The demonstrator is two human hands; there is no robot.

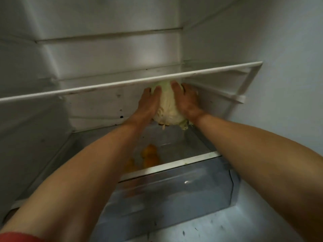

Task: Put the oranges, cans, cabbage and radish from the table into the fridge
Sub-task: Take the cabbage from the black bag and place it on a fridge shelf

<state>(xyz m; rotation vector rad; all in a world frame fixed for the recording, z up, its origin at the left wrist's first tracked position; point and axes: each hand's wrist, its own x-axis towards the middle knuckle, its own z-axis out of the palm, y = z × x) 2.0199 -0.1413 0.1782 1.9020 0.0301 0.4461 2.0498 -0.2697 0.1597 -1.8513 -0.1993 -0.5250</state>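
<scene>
Two bare arms reach up from the bottom corners of the frame into an open fridge, which fills the whole picture with its pale walls. One long white shelf runs across the middle of the frame, from the left edge up to the right. A second glass shelf sits lower down, with a white strip along its front edge. Under that, in the lower middle of the frame, is a clear drawer. The cabbage is the biggest food here. It is pale green and round, and it is held up in the air just under the long white shelf, near the middle of the frame, with its leafy stump end pointing down. The left hand presses flat on the left side of the cabbage, fingers spread and wrapped around it. The right hand does the same on the right side, so both hands grip the cabbage between them. Below the cabbage, on the lower glass shelf, some oranges sit close together; they look blurry. A bit of red sleeve shows in the bottom left corner of the frame.
</scene>
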